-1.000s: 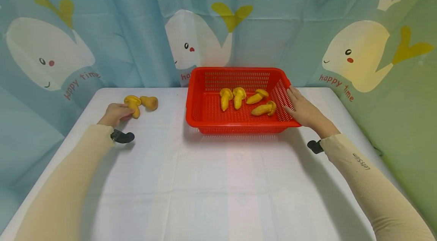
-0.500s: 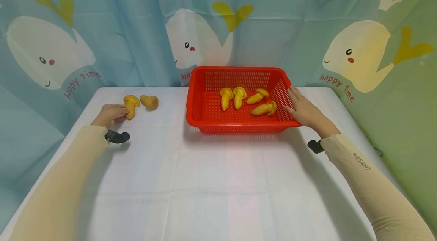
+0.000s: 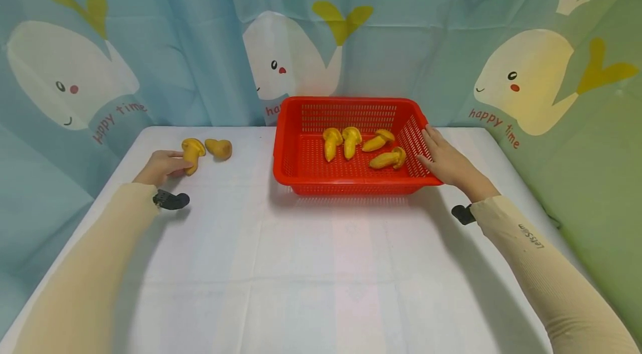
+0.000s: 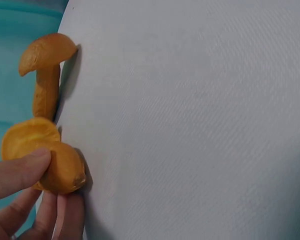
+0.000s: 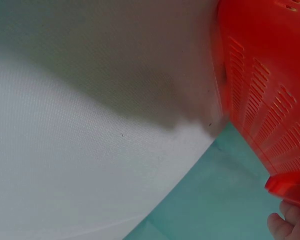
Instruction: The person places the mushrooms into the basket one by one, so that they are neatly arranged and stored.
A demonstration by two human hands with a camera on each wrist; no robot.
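Observation:
At the table's far left, my left hand point(image 3: 163, 166) pinches the stem of a yellow mushroom point(image 3: 193, 153) between thumb and fingers. In the left wrist view the thumb presses on this mushroom point(image 4: 65, 167), and the other fingers lie on its far side. Just beyond is a second, browner mushroom point(image 4: 46, 75), lying to the right of the first in the head view. My right hand point(image 3: 448, 164) rests with extended fingers on the right rim of a red basket point(image 3: 351, 181). Several yellow mushrooms point(image 3: 384, 159) lie on the basket's floor.
A white cloth covers the table point(image 3: 301, 265). Behind it hangs a blue-green curtain point(image 3: 200, 36) printed with whales, which also runs along both sides. The basket point(image 5: 270, 90) stands near the table's back edge.
My left hand has shifted slightly left with the yellow mushroom, whose stem has swung left. A small gap has opened between the two mushrooms. The right hand and basket stay put.

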